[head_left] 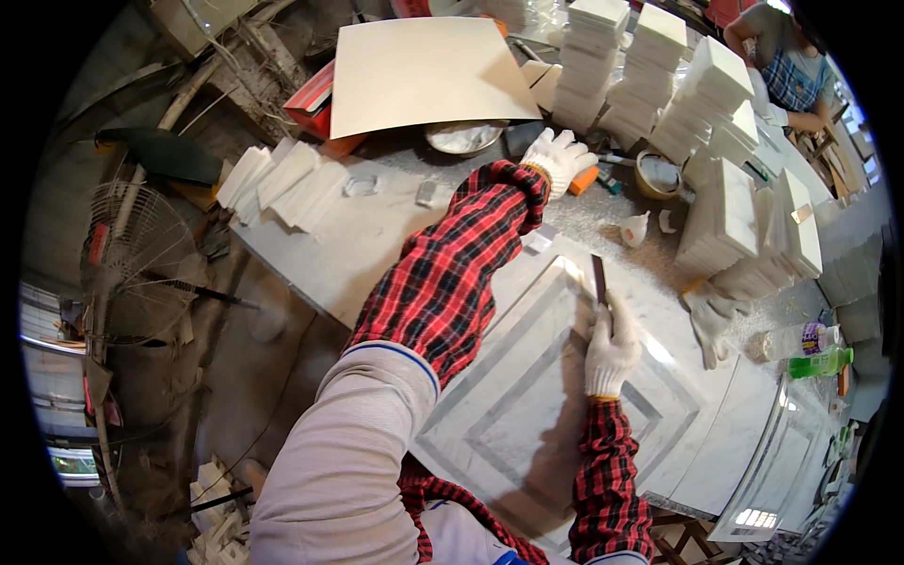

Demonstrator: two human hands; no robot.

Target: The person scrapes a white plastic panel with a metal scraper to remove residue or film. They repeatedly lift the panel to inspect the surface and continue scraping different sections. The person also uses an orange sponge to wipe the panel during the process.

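Note:
My left hand [559, 160], in a white knit glove, reaches far across the worktable. Its fingers are spread and hold nothing that I can see. Just beside it lies an orange block [583, 180], and a white bowl with pale paste [464, 137] sits to its left. Over the near panel, my right hand [613, 347], gloved the same way, is closed around a thin dark flat strip [600, 280] that points away from me. Beneath it lies a white marble panel [527, 377] with grey bands set in nested frames.
Tall stacks of white tiles [720, 217] line the far right. A cream board [424, 71] covers part of the far edge. Loose gloves [711, 320] and plastic bottles [819, 363] lie at right. A floor fan [137, 264] stands left; another person [791, 71] sits far right.

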